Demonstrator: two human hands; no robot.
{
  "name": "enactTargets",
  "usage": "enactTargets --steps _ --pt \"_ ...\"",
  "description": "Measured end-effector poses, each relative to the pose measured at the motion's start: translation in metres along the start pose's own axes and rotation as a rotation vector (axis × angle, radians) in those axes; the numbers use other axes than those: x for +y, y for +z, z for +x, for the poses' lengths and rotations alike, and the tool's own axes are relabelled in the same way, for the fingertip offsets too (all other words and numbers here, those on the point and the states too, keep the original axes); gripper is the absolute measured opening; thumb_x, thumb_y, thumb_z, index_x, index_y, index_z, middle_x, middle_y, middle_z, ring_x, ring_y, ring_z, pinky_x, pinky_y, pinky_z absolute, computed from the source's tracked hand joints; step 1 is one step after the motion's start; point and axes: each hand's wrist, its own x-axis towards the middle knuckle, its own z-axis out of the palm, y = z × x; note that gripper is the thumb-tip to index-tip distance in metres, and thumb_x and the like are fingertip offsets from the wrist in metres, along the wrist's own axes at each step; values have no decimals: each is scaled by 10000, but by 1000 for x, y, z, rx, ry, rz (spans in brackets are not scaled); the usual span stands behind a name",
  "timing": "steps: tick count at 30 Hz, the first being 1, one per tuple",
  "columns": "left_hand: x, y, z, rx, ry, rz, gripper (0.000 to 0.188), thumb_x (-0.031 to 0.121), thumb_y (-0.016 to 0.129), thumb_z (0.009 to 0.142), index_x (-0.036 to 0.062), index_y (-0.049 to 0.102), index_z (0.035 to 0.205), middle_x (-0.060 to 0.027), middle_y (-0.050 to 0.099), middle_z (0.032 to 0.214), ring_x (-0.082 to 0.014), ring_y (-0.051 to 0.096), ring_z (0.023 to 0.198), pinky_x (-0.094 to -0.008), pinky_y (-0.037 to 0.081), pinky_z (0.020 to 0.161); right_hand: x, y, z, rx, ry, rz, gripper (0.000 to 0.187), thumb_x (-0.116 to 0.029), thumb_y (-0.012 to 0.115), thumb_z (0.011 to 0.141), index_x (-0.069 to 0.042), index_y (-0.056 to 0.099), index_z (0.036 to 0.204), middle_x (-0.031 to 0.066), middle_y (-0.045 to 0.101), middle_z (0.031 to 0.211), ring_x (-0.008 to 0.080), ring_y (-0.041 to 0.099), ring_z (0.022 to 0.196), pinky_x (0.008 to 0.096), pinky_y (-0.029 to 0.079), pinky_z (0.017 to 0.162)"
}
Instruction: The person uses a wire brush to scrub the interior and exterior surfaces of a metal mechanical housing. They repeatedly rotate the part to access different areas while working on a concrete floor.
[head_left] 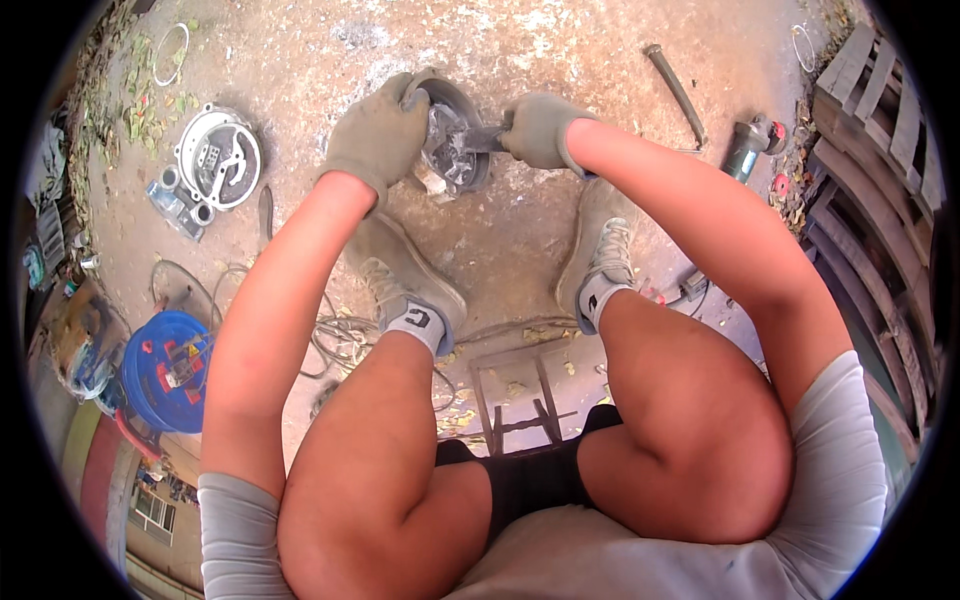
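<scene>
My left hand, in a grey-brown work glove, has its fingers wrapped over the rim of a dark round metal housing. Silvery, broken-looking metal fills the housing, which rests on the ground between and beyond my shoes. From the right, my gloved right hand is closed around a dark flat-bladed tool. Its blade reaches over the housing's right rim to the silvery metal; whether the tip touches is hard to make out. The glove hides the tool's handle.
At left lie a round cast-metal cover, a grey metal part and a blue cable reel. Loose cable runs by my left foot. A hammer-like bar, an angle grinder and wooden pallets are at right.
</scene>
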Motion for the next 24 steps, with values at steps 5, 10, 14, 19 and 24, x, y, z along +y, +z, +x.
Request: enactTargets --steps 5,10,14,19,24 --pt "3 1 -2 -15 -29 -2 572 445 444 1109 76 640 1499 -269 738 1349 -464 689 1275 -516 515 1151 3 -2 -3 -10 9 40 345 -291 633 997 -19 814 1108 208 806 1067 395 770 1012 486 596 940" --pt "2 1 1 -11 -1 28 565 443 441 1108 80 645 1489 -267 738 1348 -464 688 1273 -522 514 1147 5 9 -6 68 -62 24 312 -268 634 1003 -14 781 1108 180 807 998 373 771 963 477 596 923" --pt "1 1 1 -1 20 6 559 438 438 1109 78 648 1482 -263 740 1342 -463 691 1264 -526 516 1145 -6 4 -11 46 -6 80 337 -272 616 1019 -11 781 1154 211 801 1049 388 772 1013 487 597 951" --pt "-9 6 4 -13 56 98 556 429 437 1107 88 640 1497 -261 737 1351 -462 689 1267 -525 519 1139 -18 -1 -18 71 -30 0 365 -269 594 1037 -10 812 1174 240 796 1189 402 771 1095 500 597 996" --pt "-3 1 1 -11 4 15 561 424 438 1104 87 631 1509 -256 732 1364 -457 690 1269 -522 522 1136 -4 11 -20 94 4 131 394 -325 614 1033 -50 797 1248 218 794 1225 403 760 1130 495 586 1018"
